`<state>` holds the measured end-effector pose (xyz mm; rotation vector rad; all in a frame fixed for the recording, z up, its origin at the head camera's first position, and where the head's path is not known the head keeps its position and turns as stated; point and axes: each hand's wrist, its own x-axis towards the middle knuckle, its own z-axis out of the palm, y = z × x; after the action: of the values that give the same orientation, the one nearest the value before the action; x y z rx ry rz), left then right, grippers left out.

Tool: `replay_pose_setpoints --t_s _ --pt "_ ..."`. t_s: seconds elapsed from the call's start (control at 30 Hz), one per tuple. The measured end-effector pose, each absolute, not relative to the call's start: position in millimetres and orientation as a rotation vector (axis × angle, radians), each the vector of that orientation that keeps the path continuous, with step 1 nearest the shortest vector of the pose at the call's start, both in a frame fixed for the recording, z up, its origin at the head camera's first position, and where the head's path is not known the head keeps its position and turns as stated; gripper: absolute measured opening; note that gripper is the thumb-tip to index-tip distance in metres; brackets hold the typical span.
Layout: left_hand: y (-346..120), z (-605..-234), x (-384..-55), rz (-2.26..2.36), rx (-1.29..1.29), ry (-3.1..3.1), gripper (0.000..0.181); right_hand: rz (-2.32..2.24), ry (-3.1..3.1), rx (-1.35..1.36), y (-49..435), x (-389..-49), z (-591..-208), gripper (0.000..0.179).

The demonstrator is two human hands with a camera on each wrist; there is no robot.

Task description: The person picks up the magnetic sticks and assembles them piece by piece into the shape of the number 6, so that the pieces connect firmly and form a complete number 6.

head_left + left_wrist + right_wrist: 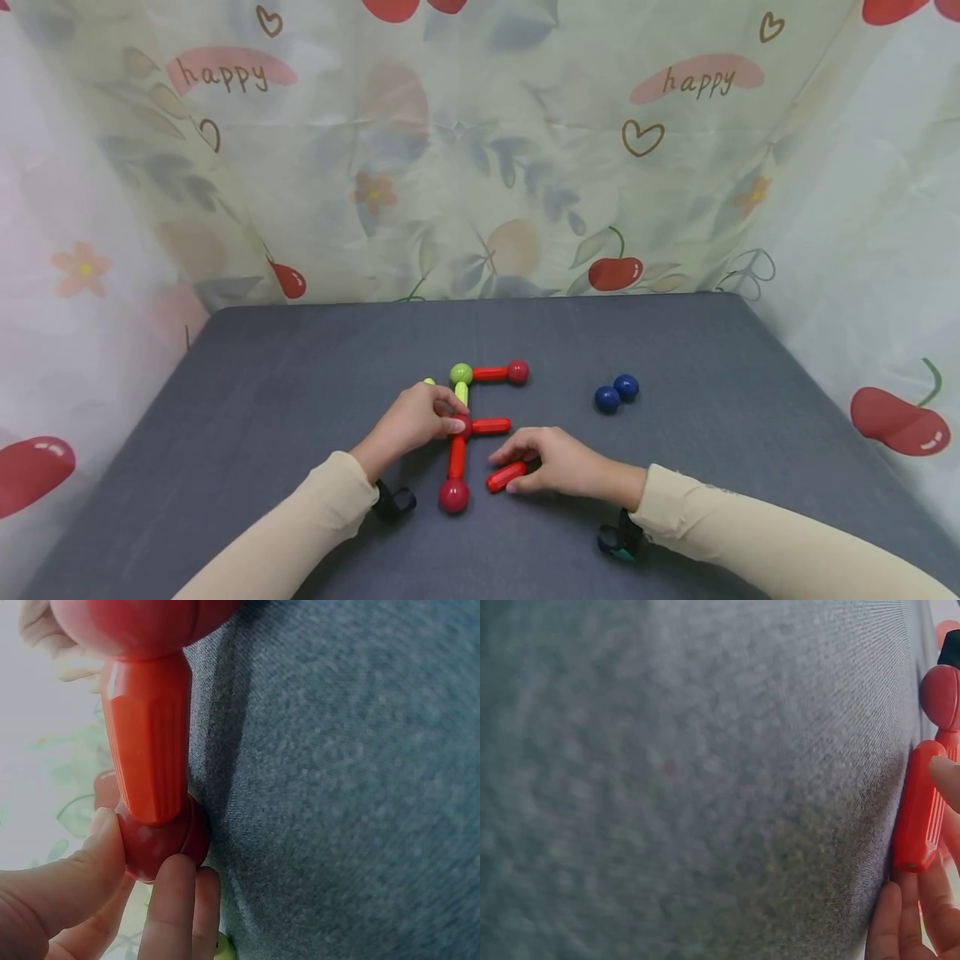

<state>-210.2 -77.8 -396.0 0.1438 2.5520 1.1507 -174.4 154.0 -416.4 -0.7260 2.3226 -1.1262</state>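
My left hand [416, 421] pinches the middle red ball [161, 844] of a flat figure built from toy balls and sticks. From this ball a red stick [457, 458] runs toward me to another red ball [453, 496]. A second red stick [491, 426] points right with its outer end bare. A yellow-green stick [462, 392] leads away to a green ball [461, 374]. My right hand [558, 462] has its thumb on a loose red stick [919, 806], fingers curved round its far side, low over the table.
From the green ball, a red stick [490, 374] reaches right to a red ball [517, 372]. Two blue balls [607, 399] lie farther right. A yellow-green piece [429, 381] peeks out behind the left hand. Printed curtains border the dark table [300, 358].
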Motion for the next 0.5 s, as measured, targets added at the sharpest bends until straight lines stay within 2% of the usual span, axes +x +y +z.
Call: replay_pose_setpoints --t_s 0.5 --pt "-76.8 -393.1 -208.7 1.156 0.133 2.548 0.018 -0.965 2.381 -0.78 146.8 -181.8 -417.2 0.023"
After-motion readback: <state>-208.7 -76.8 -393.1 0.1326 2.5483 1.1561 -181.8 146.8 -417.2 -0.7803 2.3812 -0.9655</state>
